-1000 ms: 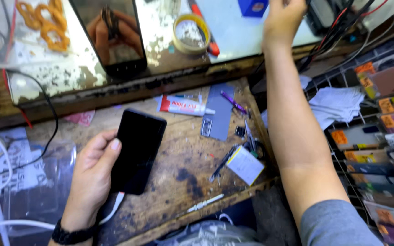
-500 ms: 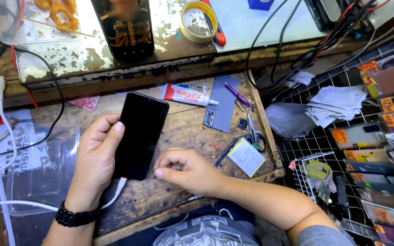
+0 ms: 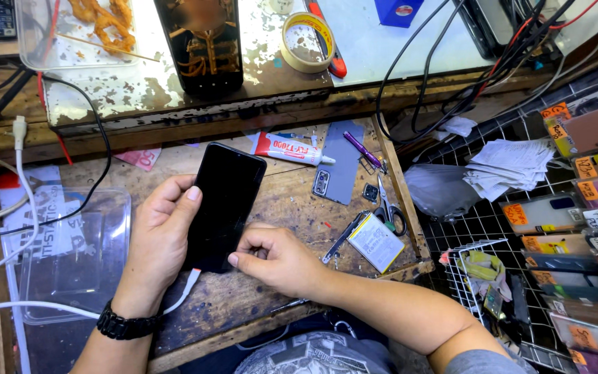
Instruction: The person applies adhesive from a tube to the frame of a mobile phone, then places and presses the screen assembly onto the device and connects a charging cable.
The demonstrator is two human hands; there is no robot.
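Left hand (image 3: 157, 239) clasps a glossy black phone (image 3: 224, 204), screen dark, white cable plugged; right hand (image 3: 278, 260) pinches its lower edge

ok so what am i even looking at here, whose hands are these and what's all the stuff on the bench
This is one picture from a camera worn on a person's head, looking down at their own two bare hands over a worn wooden workbench.

The left hand, with a black wristwatch, holds a black smartphone with a dark screen. A white cable is plugged into the phone's lower end. The right hand touches the phone's lower edge with its fingertips.

Beside them lie a tube of glue, a grey phone back cover, a purple pen-like tool, scissors and a flat phone battery. On the shelf behind sit a roll of tape and another phone. To the right, a wire rack holds packaged phone cases.
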